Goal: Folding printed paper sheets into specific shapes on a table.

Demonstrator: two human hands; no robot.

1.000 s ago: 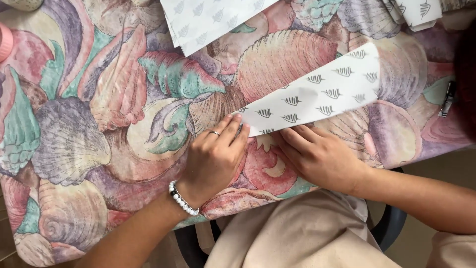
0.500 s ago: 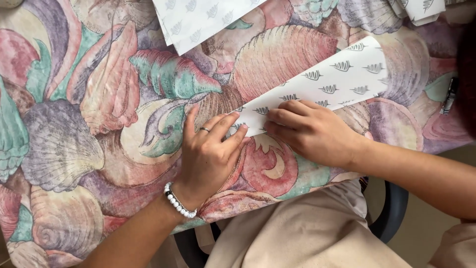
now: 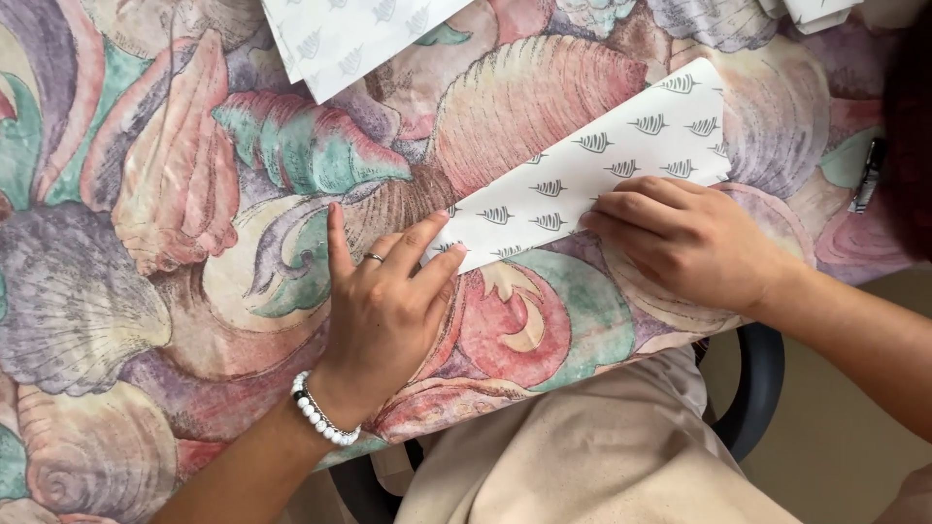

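A folded strip of white paper [image 3: 592, 170] printed with small grey leaf motifs is shown lying aslant on the bench [image 3: 146, 243], which is covered by a shell-patterned cloth. The left hand [image 3: 383, 311] is laid flat and open, its fingertips pinning the strip's near left corner; the right hand [image 3: 684, 238] is curled, knuckles bent, fingertips pressed along the strip's near edge. Nothing is gripped by either hand. For a sharp crease, it is judged, the corner should be held fixed while firm, even pressure is drawn along the fold. A second patterned sheet [image 3: 354, 34] lies at the far edge.
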